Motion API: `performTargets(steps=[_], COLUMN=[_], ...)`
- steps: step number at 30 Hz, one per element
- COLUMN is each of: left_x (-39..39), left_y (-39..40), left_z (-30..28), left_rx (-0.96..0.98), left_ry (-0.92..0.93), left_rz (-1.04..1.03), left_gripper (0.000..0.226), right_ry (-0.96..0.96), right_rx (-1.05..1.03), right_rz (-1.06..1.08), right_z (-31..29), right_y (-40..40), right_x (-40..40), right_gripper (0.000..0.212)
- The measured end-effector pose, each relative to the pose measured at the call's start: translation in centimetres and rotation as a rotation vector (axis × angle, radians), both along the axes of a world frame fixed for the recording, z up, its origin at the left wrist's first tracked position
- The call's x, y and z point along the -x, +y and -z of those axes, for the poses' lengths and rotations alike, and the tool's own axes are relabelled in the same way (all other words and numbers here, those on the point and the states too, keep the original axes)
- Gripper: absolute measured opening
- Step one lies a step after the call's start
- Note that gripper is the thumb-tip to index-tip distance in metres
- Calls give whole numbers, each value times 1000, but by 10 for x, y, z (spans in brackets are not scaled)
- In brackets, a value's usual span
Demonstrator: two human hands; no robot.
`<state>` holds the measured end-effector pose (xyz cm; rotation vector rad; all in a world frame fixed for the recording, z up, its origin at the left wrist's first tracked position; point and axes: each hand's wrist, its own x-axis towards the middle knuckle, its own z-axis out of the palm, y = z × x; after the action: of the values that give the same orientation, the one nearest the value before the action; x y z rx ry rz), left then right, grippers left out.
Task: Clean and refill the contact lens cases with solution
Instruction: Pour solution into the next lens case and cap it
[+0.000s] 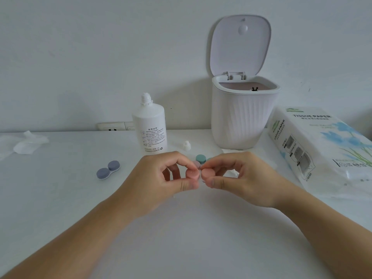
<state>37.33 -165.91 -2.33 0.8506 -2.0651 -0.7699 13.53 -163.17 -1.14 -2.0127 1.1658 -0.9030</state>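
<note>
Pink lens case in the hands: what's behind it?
Behind the pink lens case, gripped by left hand and right hand, sit a green cap and a mauve cap. The fingers cover whatever else lies there.

I am looking down at my two arms, and they are coming in from the bottom corners. Both arms are bare all the way up to where the edge is cutting them off. I am not seeing any sleeve on them. My left hand and my right hand are bare too. I am wearing nothing on the fingers or wrists that are showing. My nails are looking short and plain, with no polish, where the thumbs are showing them. Some fingers are hiding behind the others, so I am not seeing those nails.
</note>
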Motion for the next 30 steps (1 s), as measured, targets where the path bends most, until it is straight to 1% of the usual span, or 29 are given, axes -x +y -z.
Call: performTargets(steps=[6, 10, 14, 17, 21, 24, 25, 27, 29, 30], left_x=[0, -2, -2, 0, 2, 1, 1, -1, -1, 0], left_y=[-3, 0, 6, 7, 5, 5, 5, 5, 4, 4], left_z=[0, -3, -7, -6, -3, -5, -5, -5, -3, -2], left_rx=[45, -42, -131, -113, -73, -91, -109, -157, -164, -149], left_ry=[60, 59, 69, 46, 19, 14, 2, -23, -47, -50], left_rz=[10, 18, 72, 15, -92, -55, -17, 37, 26, -2], left_gripper=[11, 12, 26, 34, 26, 19, 21, 36, 47, 48], right_ry=[-14, -17, -36, -26, -18, -10, -9, -11, -18, -19], right_rx=[-5, -4, 1, -4, -2, -5, -4, -4, -7, -7], right_rz=[1, -3, -7, -12, -3, -5, -4, -1, 2, 3], right_z=[0, -1, -1, -1, -2, -1, -1, -1, -1, -2], right_y=[0, 0, 0, 0, 0, 0, 1, 1, 1, 1], right_x=[0, 1, 1, 1, 1, 0, 1, 1, 1, 1], right_gripper=[17, 16, 15, 17, 18, 19, 19, 19, 18, 19])
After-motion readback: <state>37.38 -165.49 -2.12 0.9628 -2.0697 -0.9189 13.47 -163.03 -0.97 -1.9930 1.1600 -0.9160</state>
